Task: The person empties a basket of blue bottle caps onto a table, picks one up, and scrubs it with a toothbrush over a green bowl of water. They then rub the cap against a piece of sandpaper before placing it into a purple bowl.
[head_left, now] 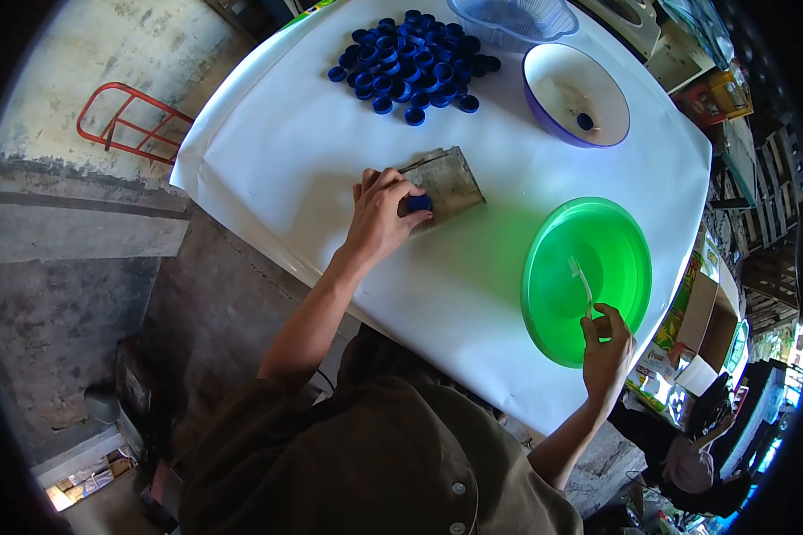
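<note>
My left hand (385, 214) pinches a blue cap (418, 203) between thumb and fingers, over the lower left part of a worn, flat board (455, 183) on the white table. On the right, my right hand (608, 343) is closed on the handle of a pale toothbrush (581, 278), whose head points away from me over the inside of a green basin (544, 308). The lower rim of the basin is partly behind my right hand. A pile of blue caps (410, 67) lies at the table's far side.
A purple-and-white bowl (567, 76) with one blue cap (584, 121) inside stands at the far right, beside a pale blue basket (517, 22). Left of the table (268, 169) is a red metal frame (125, 120). Cardboard boxes (709, 325) stand beyond the right edge.
</note>
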Action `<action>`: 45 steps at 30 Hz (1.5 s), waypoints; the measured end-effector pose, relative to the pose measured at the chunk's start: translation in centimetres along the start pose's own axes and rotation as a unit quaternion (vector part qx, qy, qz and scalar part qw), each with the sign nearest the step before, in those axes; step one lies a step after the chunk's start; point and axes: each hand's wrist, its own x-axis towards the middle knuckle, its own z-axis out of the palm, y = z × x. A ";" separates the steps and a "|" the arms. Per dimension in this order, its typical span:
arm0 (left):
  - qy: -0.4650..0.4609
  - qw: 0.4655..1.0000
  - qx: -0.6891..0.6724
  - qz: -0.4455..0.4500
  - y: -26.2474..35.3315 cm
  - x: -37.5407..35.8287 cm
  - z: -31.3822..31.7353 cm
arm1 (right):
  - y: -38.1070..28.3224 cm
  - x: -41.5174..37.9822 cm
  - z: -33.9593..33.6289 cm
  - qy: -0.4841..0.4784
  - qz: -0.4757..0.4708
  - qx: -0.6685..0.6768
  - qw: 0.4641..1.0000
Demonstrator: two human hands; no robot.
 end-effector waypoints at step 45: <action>-0.066 0.984 -0.136 0.097 1.4 5.8 -0.5 | -2.4 0.2 0.4 -0.006 0.091 0.047 0.995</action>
